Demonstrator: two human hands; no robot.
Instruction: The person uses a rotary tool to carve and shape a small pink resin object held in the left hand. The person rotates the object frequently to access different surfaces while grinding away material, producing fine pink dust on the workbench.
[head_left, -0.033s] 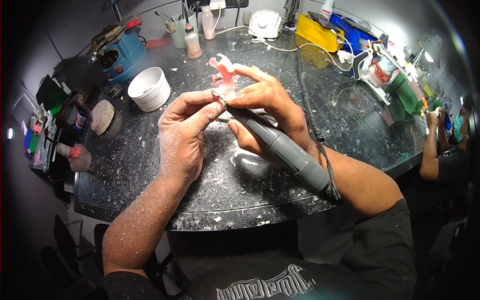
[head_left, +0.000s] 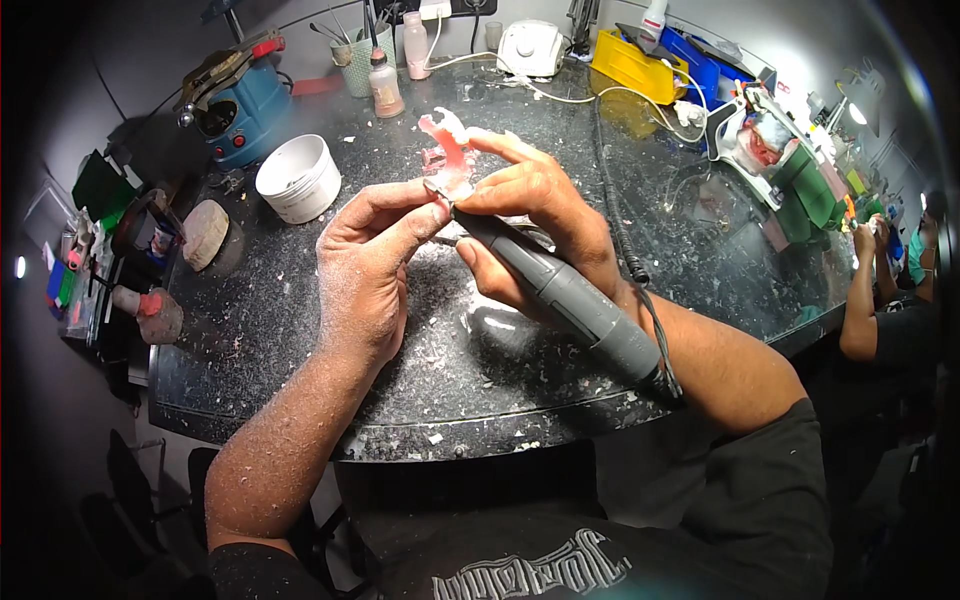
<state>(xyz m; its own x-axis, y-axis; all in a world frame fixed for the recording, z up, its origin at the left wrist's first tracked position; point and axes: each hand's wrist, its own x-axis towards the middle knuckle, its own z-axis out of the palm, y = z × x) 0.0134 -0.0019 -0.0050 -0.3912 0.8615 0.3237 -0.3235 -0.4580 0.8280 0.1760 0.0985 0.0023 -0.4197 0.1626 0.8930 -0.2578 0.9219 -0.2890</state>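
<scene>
My left hand (head_left: 368, 255), coated in pale dust, pinches the lower end of a pink denture piece (head_left: 455, 155) between thumb and fingers. The piece is curved, with whitish patches under bright light. My right hand (head_left: 545, 205) is wrapped round a dark grey rotary handpiece (head_left: 570, 295), held slanting with its cord end toward my right forearm. The handpiece's front end meets the denture at my left fingertips; its small tip is mostly hidden there. My right index finger reaches up to the denture's upper edge.
Pale shavings litter the dark worktop (head_left: 480, 400). At left are a white tub (head_left: 300, 180), a round plaster block (head_left: 205, 235) and a blue machine (head_left: 238, 115). Bottles (head_left: 385, 88) and a white control box (head_left: 531, 50) stand behind; yellow bins (head_left: 632, 65) are back right. Another person (head_left: 890, 300) sits far right.
</scene>
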